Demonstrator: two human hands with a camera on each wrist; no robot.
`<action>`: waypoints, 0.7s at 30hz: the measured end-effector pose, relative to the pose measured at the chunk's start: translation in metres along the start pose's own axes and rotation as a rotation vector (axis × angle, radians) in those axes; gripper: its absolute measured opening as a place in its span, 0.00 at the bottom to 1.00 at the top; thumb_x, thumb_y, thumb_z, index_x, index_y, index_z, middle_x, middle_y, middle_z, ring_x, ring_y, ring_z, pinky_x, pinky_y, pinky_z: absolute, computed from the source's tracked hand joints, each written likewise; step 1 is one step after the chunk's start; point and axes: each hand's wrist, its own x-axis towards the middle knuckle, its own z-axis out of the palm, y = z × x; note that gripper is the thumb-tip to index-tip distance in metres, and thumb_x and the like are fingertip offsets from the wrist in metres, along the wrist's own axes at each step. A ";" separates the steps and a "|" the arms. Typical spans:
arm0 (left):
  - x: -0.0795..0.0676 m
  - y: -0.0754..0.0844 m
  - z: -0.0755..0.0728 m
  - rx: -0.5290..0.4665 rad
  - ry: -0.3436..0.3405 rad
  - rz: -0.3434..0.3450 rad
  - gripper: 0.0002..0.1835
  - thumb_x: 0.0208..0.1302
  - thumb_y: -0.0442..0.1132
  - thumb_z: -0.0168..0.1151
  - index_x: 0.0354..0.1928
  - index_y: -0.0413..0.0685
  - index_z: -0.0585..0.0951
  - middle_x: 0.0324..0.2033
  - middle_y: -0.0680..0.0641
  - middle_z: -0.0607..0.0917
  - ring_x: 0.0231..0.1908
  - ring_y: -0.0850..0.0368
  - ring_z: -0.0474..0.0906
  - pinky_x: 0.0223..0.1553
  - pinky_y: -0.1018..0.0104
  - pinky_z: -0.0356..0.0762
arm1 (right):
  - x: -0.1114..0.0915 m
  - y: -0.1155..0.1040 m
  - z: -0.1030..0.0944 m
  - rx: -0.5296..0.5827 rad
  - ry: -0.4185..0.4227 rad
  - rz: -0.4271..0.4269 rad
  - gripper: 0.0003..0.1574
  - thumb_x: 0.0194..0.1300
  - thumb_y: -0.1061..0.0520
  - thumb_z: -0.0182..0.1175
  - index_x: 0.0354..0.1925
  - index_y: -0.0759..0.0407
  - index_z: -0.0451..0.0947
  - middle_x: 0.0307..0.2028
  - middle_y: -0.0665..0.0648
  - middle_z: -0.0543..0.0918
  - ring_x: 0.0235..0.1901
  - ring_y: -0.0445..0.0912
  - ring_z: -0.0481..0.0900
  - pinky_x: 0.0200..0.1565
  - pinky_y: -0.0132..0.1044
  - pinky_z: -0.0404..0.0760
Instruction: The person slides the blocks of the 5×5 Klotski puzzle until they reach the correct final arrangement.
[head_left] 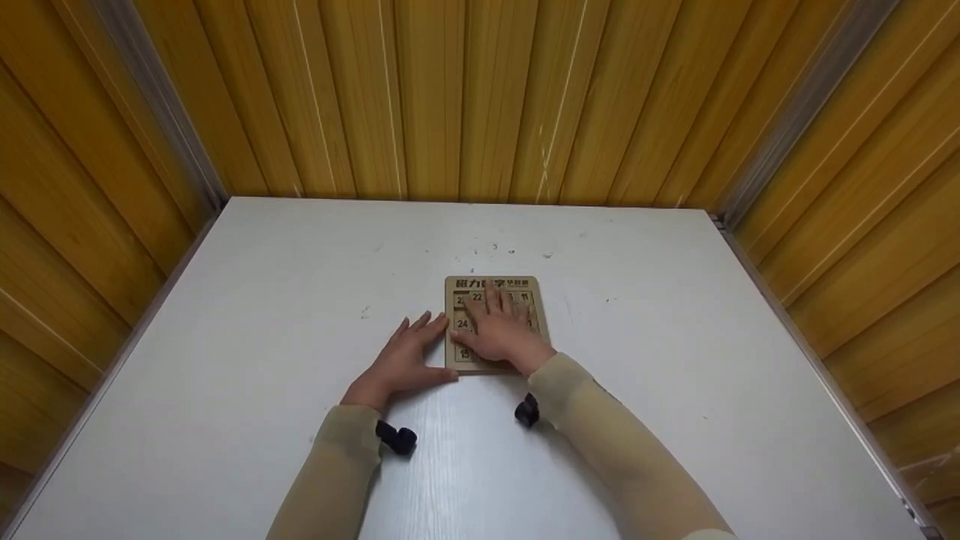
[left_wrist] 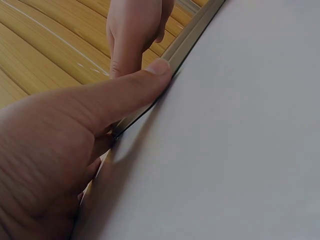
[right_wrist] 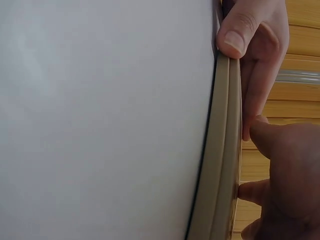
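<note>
While the left hand (head_left: 405,361) sets its spread thumb and fingers against the near and left edges of the puzzle board (head_left: 523,287), the right hand (head_left: 496,330) rests on top, fingers fanned. Numbered tiles (head_left: 462,324) lie directly beneath these fingers, partly hidden. Well inside the white table's (head_left: 712,337) side edges, the board's long axis points toward the back edge.

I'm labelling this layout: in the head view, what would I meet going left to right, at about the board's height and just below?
Left wall, left hand, board, right sleeve, right wall.
</note>
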 end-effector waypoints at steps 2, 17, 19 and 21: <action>0.000 -0.001 0.000 0.003 0.000 0.013 0.54 0.54 0.58 0.78 0.80 0.56 0.61 0.80 0.50 0.61 0.83 0.47 0.47 0.85 0.46 0.39 | -0.004 0.000 0.001 -0.005 -0.003 -0.007 0.53 0.72 0.23 0.45 0.83 0.41 0.43 0.83 0.63 0.32 0.82 0.65 0.32 0.78 0.73 0.33; -0.001 0.001 -0.001 0.020 0.001 0.007 0.55 0.54 0.58 0.78 0.80 0.55 0.60 0.80 0.49 0.62 0.82 0.47 0.48 0.85 0.47 0.38 | -0.014 0.001 0.003 0.028 0.005 -0.016 0.54 0.73 0.24 0.47 0.84 0.45 0.44 0.84 0.63 0.34 0.82 0.64 0.32 0.77 0.76 0.35; -0.002 0.002 0.000 0.020 0.004 0.003 0.55 0.54 0.58 0.78 0.80 0.56 0.61 0.80 0.49 0.62 0.82 0.47 0.48 0.85 0.47 0.38 | -0.011 0.004 0.001 0.031 0.024 0.010 0.54 0.73 0.25 0.47 0.84 0.47 0.44 0.84 0.63 0.35 0.82 0.65 0.34 0.77 0.76 0.37; -0.002 0.002 0.000 0.018 0.005 0.002 0.55 0.53 0.58 0.78 0.80 0.57 0.61 0.80 0.50 0.62 0.82 0.47 0.48 0.85 0.47 0.38 | -0.007 0.007 0.001 0.026 0.039 0.041 0.55 0.73 0.25 0.46 0.84 0.49 0.44 0.83 0.64 0.35 0.82 0.65 0.35 0.77 0.76 0.38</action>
